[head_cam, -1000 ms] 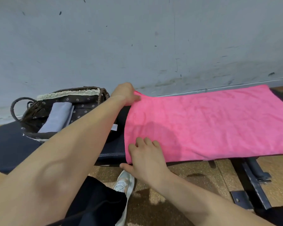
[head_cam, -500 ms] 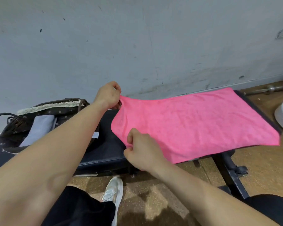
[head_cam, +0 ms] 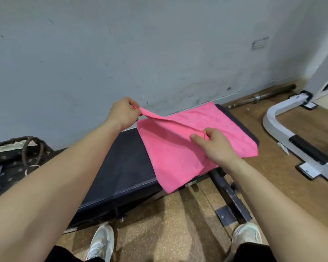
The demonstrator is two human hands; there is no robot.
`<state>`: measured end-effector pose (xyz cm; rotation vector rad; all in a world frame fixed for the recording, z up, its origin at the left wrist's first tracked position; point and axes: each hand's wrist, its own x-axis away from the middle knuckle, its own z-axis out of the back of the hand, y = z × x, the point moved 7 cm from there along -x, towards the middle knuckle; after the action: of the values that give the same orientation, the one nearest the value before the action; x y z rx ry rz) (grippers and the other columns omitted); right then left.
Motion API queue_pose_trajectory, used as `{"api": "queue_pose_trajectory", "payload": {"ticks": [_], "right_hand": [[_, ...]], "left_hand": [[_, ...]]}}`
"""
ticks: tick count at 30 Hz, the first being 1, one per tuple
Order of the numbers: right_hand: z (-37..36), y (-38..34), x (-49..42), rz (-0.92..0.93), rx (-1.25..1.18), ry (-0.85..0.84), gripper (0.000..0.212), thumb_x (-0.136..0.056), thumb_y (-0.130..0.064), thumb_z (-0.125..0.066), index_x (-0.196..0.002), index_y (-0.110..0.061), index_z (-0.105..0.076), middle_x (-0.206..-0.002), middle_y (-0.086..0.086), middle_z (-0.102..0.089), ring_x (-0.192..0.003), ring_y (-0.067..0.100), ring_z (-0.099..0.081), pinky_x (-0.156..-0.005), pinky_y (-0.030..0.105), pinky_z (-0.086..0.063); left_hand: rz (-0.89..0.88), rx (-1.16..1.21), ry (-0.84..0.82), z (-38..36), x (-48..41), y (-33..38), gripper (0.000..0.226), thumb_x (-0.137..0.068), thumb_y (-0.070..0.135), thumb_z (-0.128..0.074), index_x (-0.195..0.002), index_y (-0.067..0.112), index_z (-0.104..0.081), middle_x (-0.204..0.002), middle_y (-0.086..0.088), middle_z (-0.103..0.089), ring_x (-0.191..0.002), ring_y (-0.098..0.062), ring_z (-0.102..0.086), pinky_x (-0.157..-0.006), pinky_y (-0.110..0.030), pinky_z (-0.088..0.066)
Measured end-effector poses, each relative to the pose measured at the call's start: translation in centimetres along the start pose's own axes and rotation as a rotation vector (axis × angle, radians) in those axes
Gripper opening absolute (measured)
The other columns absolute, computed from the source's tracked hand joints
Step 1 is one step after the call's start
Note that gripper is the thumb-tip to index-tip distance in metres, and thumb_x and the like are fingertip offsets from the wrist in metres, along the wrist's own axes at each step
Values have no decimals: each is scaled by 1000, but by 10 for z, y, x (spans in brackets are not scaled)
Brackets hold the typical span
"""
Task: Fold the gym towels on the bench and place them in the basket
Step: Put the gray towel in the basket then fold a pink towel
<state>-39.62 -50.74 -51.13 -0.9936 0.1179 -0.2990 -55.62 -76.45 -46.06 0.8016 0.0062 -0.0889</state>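
Since 0.5 s ago, left edge of towel [head_cam: 174, 154] has been carried rightward. Far corner is pinched by left hand [head_cam: 124, 113], near corner by right hand [head_cam: 215, 146]; rest is draped on bench [head_cam: 121, 167], right end.

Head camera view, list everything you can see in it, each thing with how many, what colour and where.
towel: 1, pink, bench's right end, one edge lifted
bench: 1, black padded, centre, along the wall
basket: 1, dark wicker, flowered lining, far left, partly out of frame
barbell: 1, metal, floor by the wall, upper right
machine frame: 1, white with black pads, floor, right
wall: 1, grey, behind
floor: 1, brown
shoes: 2, pale, bottom edge
left hand: 1, pinches the towel's far corner
right hand: 1, pinches its near corner
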Motion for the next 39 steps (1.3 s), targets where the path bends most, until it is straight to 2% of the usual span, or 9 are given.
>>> {"api": "queue_pose_trajectory", "payload": {"ticks": [3,5,8,13,15,19,27,32,39], "right_hand": [[28,14,-4,36,62,-26,30,-85,-37,-77,-79,-14,-58,-68,-2,-55,-62,16,-50,-60,33,-40],[50,27,-8,3,81,-36,18,-84,-29,-79,-91,-19,-66,-74,1,-67,-65,18,-64,-67,39,-55],[85,48,-14,-83,93,-23,12,-87,-20,-77,-96,-22,-70,-73,1,-73,-62,15,-72,-71,45,-61],[124,78,-19,-209,80,-2,2,-90,-19,-74,-91,-19,-72,-71,-1,-75,-59,9,-71,-58,27,-55],[128,89,-19,-266,52,-44,4,-91,-17,-72,-91,-13,-71,-70,2,-76,-62,12,-73,-57,24,-53],[132,111,-25,-341,154,-74,6,-91,-23,-73,-87,-21,-69,-67,-6,-75,-67,11,-73,-79,42,-58],[138,127,-33,-491,431,-44,15,-81,-24,-76,-80,-30,-62,-82,-9,-68,-82,16,-63,-78,41,-55],[135,113,-44,-482,572,13,36,-73,-13,-69,-104,-28,-57,-101,-2,-55,-97,24,-57,-74,38,-49],[124,102,-53,-387,579,86,36,-88,-31,-60,-123,-25,-54,-119,3,-52,-112,27,-53,-80,40,-47]], "left_hand": [[-56,-2,26,-24,-6,23,7,-87,17,-57,-88,20,-63,-77,5,-74,-72,-18,-72,-77,-36,-59],[-116,-63,83,-34,-13,38,4,-87,26,-59,-87,24,-63,-76,6,-71,-75,-20,-69,-73,-35,-56],[-235,-140,164,-50,-26,64,4,-86,34,-62,-86,31,-64,-89,1,-67,-82,-21,-64,-73,-34,-50],[-325,-48,114,-99,-51,104,9,-92,24,-61,-100,19,-62,-92,4,-63,-87,-18,-58,-78,-29,-44],[-371,-56,98,-121,-61,123,10,-95,21,-60,-104,18,-63,-91,3,-61,-87,-17,-55,-76,-27,-40],[-405,-66,56,-164,-88,148,13,-93,23,-64,-104,17,-65,-92,4,-61,-88,-15,-55,-77,-24,-38],[-392,-136,-55,-240,-115,162,12,-91,27,-68,-98,19,-67,-89,1,-64,-90,-22,-60,-82,-32,-46],[-255,-228,-166,-281,-119,132,14,-92,26,-68,-101,15,-66,-109,-8,-69,-105,-27,-61,-89,-33,-46],[-274,-46,-80,-273,-105,131,14,-83,17,-75,-89,22,-63,-83,2,-63,-87,-21,-63,-79,-29,-47]]}}
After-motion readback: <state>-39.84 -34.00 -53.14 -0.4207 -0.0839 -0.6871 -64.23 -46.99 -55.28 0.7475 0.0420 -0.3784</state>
